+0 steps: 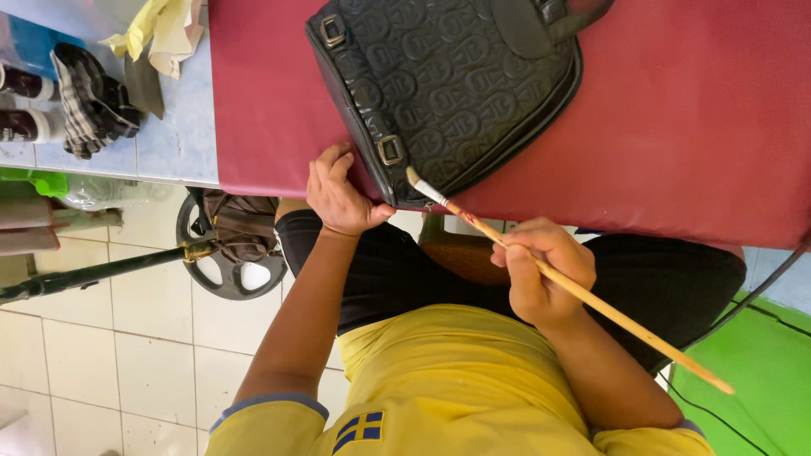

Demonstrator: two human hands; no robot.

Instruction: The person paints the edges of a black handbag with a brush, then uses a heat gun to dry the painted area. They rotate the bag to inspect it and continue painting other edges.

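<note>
A black embossed handbag (448, 84) lies on a maroon-covered tabletop (676, 118), its near corner over the table's edge. My left hand (338, 196) grips that corner by the bag's brass buckle (389, 150). My right hand (545, 272) holds a long wooden-handled paintbrush (591, 297). The brush's pale bristle tip (416, 178) touches the bag's lower edge just right of my left thumb. My yellow shirt and dark trousers fill the bottom of the view.
To the left, a pale blue surface (177, 135) carries yellow cloths (160, 29), a checked cloth (89, 101) and dark bottles (25, 105). Below it are a tiled floor (127, 338), a black wheel-shaped disc (228, 270) and a pole (93, 274). A green mat (760, 371) with a black cable lies at the right.
</note>
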